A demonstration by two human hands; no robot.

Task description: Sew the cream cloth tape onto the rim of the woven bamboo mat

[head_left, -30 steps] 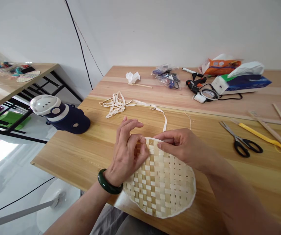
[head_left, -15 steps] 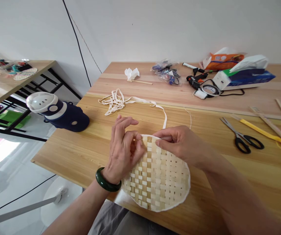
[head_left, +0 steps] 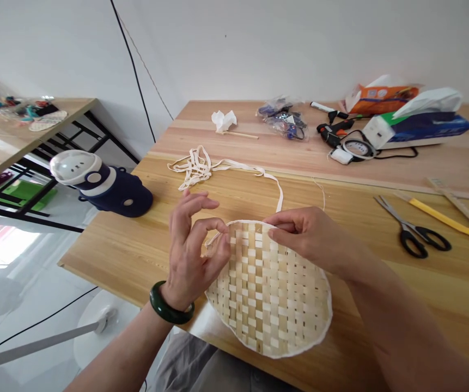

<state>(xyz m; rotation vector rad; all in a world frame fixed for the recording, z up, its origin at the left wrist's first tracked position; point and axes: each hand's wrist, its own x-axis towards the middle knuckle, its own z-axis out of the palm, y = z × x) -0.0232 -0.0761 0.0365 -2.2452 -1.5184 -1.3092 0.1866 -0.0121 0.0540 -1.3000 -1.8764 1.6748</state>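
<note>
A round woven bamboo mat lies on the wooden table, part of it over the near edge. A white ribbon edges its rim and trails back to a loose tangle. My left hand, wearing a dark green bangle, pinches the rim at the mat's upper left with thumb and forefinger, the other fingers raised. My right hand presses the ribbon onto the mat's top edge with closed fingertips.
A navy and white bottle lies at the table's left edge. Black scissors, a yellow strip and wooden sticks lie to the right. A glue gun, plastic bag, tissue box and snack packet sit at the back. Another desk stands far left.
My left hand has shifted left along the rim and opened its upper fingers. The mat has turned slightly and sits a little further right. My right hand stays on the top edge.
</note>
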